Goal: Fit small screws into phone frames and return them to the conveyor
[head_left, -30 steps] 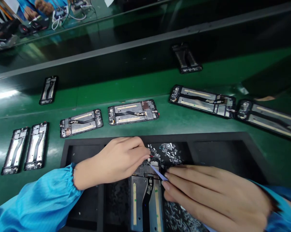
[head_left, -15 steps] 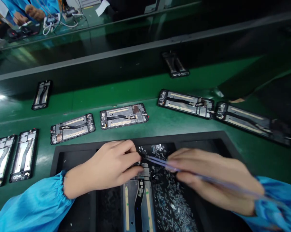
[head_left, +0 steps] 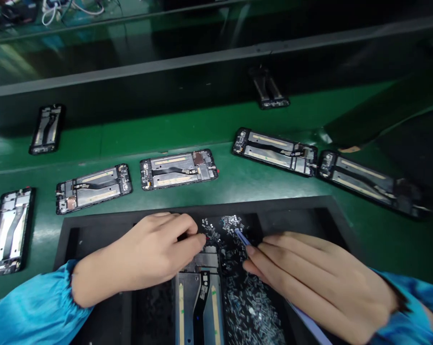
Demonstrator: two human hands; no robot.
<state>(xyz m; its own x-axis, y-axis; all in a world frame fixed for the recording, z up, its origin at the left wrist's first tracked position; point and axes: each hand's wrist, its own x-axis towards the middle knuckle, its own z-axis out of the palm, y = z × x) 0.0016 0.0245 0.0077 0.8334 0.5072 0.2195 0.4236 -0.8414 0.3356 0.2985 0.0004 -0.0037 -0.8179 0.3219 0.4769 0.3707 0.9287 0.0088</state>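
Observation:
My left hand (head_left: 162,249) is closed at the upper left end of an opened phone (head_left: 198,297), thumb and forefinger pinched there. A small red bit shows beside the fingertips; the fingers partly cover that end of the phone. My right hand (head_left: 317,278) is wrapped round purple tweezers (head_left: 242,237), whose shaft runs back under the palm. The tweezer tips touch or hover just over a little heap of tiny shiny parts (head_left: 232,222), beyond the phone's upper right corner. Whether they grip a part is too small to tell. The phone lies lengthwise, pointing away from me, its black flex cable (head_left: 200,302) exposed.
A black tray (head_left: 291,206) lies under both hands. Many loose small clear and silvery pieces (head_left: 259,306) spread right of the phone. Several opened phones (head_left: 180,168) lie around the tray on the green table (head_left: 159,136). Behind runs a grey ledge (head_left: 148,67), with cables (head_left: 83,7) at upper left.
The tweezer tips have moved from the phone's upper end, up and right, to the heap of tiny parts. My left hand stays by the phone. The view has tilted down; another person's hands have left it.

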